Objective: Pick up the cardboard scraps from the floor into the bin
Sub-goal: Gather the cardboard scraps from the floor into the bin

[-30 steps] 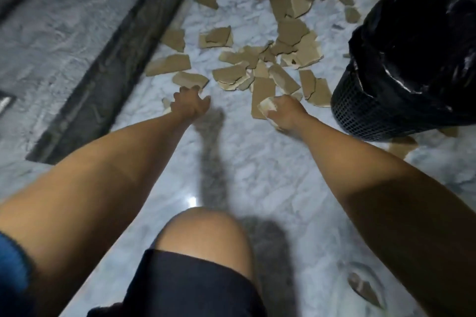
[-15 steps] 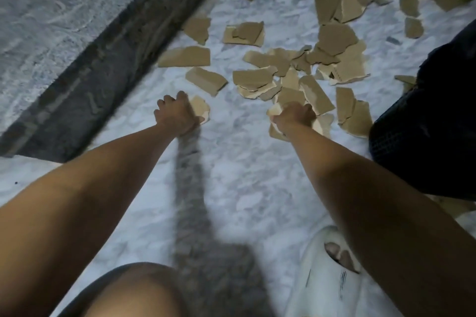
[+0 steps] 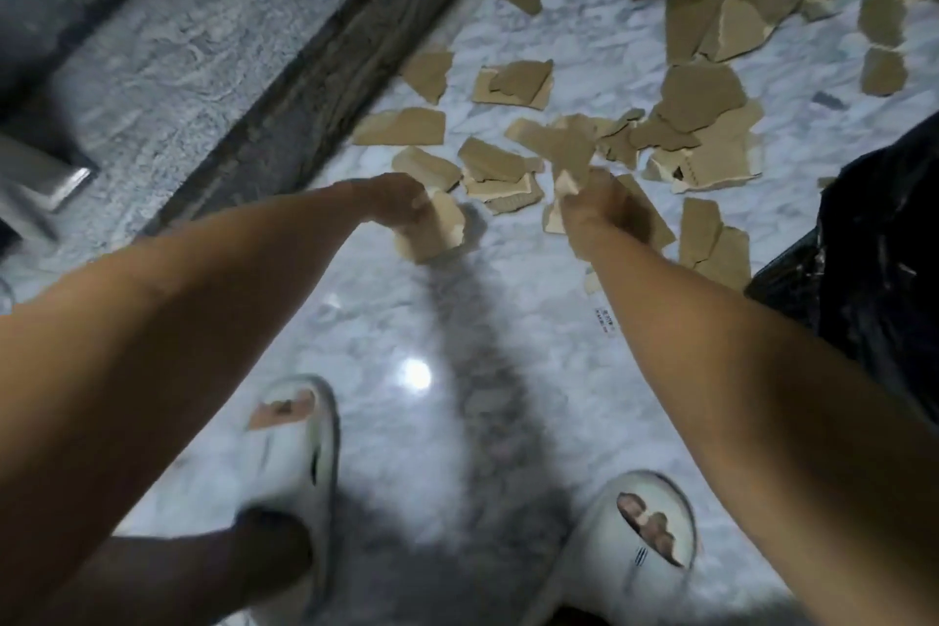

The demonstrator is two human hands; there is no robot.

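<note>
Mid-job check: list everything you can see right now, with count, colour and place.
cardboard scraps: dozens, tan, strewn over the floor ahead and up right
held scraps: a few, tan, some in each hand
bin: one, black mesh with a black liner, right edge
floor: white-grey marble
dark strip: one, running diagonally at left
small label: one, white, on the floor by the right forearm
slippers: two, white, bottom
left hand: grips scraps
right hand: grips scraps

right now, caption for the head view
Both hands, left hand and right hand, grip cardboard scraps beside the bin.
</note>
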